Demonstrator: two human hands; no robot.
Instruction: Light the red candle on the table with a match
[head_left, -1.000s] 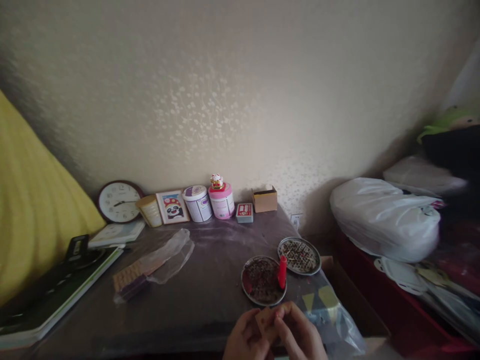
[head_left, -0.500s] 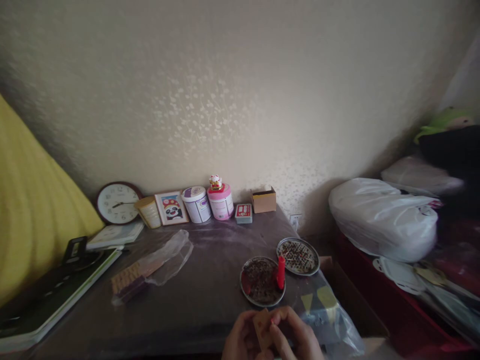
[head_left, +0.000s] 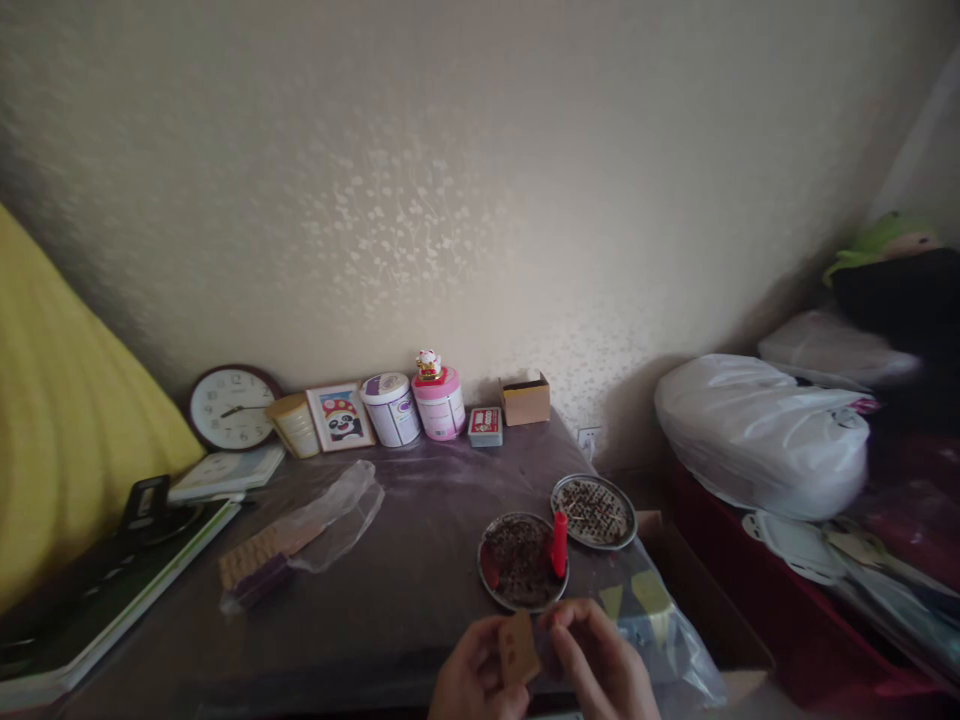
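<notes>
At the bottom of the head view, my left hand (head_left: 472, 672) is closed around a small flat tan block (head_left: 519, 648) with red marks on its face. The block is tilted, and its lower edge is partly behind my fingers. Close by on the right, my right hand (head_left: 600, 662) is curled in a pinch on a tiny red thing (head_left: 555, 620), too small to name. A gap separates the pinch from the block. Just beyond both hands lies a round plate (head_left: 491, 597) of dark bits, with an upright red cylinder (head_left: 560, 545) at its right side.
A second round plate (head_left: 626, 540) holds small dark pieces. Left on the table is a clear bag (head_left: 352, 520) with tan pieces. Along the wall stand a clock (head_left: 232, 408), a panda picture (head_left: 341, 417), two canisters (head_left: 391, 412), a card box (head_left: 485, 428) and an open carton (head_left: 526, 403).
My right hand has come away from the block with the red bit in its fingertips. My left hand has shifted slightly left and turned the block, showing more of its marked face.
</notes>
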